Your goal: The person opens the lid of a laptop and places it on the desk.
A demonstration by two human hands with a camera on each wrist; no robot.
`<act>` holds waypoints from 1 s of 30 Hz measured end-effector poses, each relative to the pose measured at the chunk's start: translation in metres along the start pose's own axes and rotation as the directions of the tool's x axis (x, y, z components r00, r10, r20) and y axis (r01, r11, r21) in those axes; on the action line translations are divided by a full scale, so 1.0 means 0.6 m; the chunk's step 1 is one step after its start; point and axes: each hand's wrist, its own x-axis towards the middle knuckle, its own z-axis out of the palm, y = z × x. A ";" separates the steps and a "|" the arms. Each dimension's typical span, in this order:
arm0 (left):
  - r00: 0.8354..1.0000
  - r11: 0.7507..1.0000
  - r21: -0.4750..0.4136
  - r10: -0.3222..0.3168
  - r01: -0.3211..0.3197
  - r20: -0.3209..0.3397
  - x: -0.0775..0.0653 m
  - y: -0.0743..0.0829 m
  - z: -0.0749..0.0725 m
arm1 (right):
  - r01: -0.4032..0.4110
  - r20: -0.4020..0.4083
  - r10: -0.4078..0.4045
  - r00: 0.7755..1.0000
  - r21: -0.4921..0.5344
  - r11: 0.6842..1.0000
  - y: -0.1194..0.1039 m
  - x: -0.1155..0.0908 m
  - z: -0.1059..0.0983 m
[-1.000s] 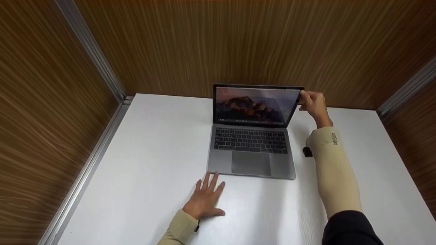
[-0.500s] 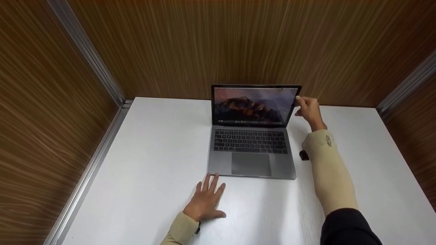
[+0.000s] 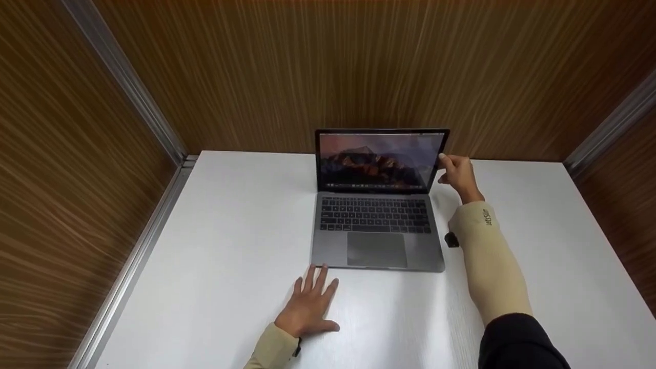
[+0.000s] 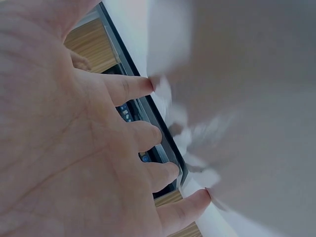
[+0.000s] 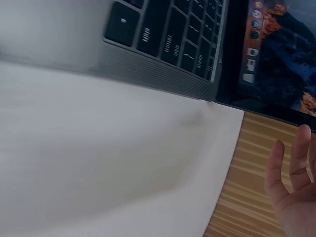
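Observation:
A grey laptop (image 3: 376,249) sits unfolded on the white table, its lit screen (image 3: 376,159) showing a mountain picture. At the screen's right edge, my right hand (image 3: 458,174) pinches the lid, thumb in front and the other fingers partly hidden behind. Its fingers (image 5: 298,158) show beside the dark screen border in the right wrist view. My left hand (image 3: 306,307) lies spread on the table, two fingertips right at the laptop's front left corner. Seen from the left wrist, that hand's palm (image 4: 74,148) hides much of the laptop, and the fingers point toward its front edge.
Wood-grain panels stand behind the white table (image 3: 230,220) and on both sides, with the back panel (image 3: 328,66) close behind the screen. A metal rail (image 3: 138,236) runs along the left side. Beige sleeves (image 3: 494,266) cover both forearms.
My right hand has slid down the screen's right edge from its top corner, staying against it. The left hand keeps its place at the laptop's front corner. The head view has shifted slightly.

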 end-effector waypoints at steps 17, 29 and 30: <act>1.000 1.000 -0.004 -0.013 0.013 0.026 0.003 -0.003 0.007 | -0.144 0.023 0.145 0.989 -0.021 0.989 0.040 -0.009 0.028; 1.000 1.000 -0.004 -0.013 0.013 0.026 0.001 -0.002 0.009 | -0.257 -0.004 0.258 0.966 -0.107 0.960 0.063 -0.027 0.047; 1.000 1.000 -0.010 -0.010 0.011 0.028 0.000 -0.002 0.010 | -0.268 -0.002 0.269 0.963 -0.117 0.956 0.065 -0.029 0.048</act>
